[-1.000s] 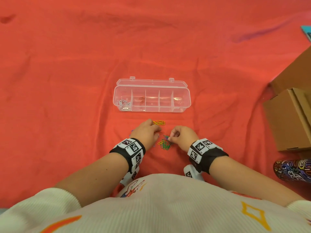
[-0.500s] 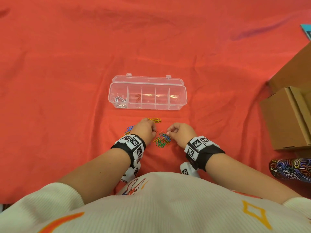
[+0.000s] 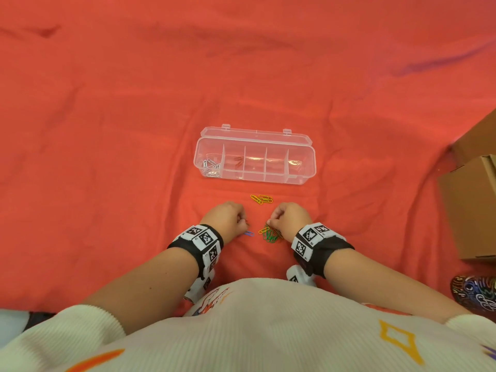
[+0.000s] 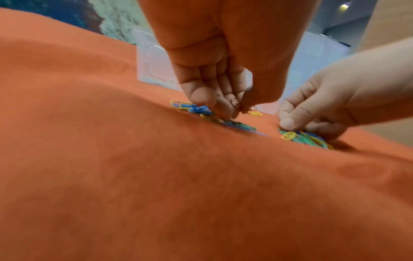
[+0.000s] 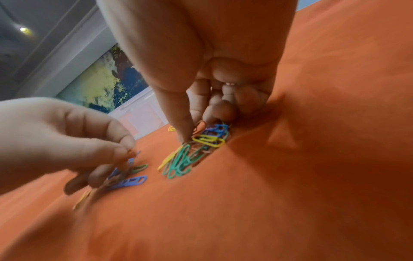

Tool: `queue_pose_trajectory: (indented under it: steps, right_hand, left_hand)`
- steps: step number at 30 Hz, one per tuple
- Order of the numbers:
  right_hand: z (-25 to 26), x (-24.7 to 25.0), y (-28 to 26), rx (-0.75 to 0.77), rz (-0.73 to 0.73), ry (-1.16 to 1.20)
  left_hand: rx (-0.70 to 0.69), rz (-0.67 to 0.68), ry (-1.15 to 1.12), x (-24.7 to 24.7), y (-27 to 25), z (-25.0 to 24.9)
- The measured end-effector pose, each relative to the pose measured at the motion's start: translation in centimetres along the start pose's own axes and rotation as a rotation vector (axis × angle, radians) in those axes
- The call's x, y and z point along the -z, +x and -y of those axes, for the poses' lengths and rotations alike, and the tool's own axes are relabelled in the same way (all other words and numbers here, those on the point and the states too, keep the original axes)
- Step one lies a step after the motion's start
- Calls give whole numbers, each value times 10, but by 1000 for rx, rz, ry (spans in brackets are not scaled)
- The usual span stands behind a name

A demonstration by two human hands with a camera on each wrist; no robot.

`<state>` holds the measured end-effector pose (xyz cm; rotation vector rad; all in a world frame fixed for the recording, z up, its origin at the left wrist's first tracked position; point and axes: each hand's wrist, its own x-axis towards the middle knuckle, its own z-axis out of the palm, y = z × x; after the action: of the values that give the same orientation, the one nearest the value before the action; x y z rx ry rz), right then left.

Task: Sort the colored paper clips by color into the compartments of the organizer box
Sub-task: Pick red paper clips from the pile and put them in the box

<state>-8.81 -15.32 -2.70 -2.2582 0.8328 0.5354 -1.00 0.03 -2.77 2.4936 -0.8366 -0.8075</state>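
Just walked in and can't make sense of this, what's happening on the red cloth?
A person is sorting colored paper clips into a clear organizer box. Both hands work loose clips near the body: the left hand pinches a clip beside some blue clips, and the right hand picks at a mixed pile. A few yellow clips lie apart, nearer the box. The box's leftmost compartment holds silver clips; most clips remain unsorted.

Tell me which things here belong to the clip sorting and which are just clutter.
Job:
clear organizer box
silver clips in its leftmost compartment
yellow clips on the cloth
mixed clip pile
blue clip
left hand
right hand

Lying about:
cardboard boxes
patterned bottle
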Motion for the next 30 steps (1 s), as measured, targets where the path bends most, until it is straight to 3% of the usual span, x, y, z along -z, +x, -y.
queue_pose_trajectory:
  steps: [4,9,17,23,30]
  right_hand:
    - [-7,-1,1,35,-110,263]
    - [5,10,-1,104,-18,479]
    - [43,22,2,126,90,517]
    - [74,37,18,119,27,576]
    - [104,58,30,73,8,585]
  left_hand:
    - [66,-55,-311,9,-5,13]
    - [117,-11,-606,23,-10,16]
    - [26,-97,-548,51,4,20]
    - [9,-211,-580,77,28,10]
    - [68,-338,-469,96,55,14]
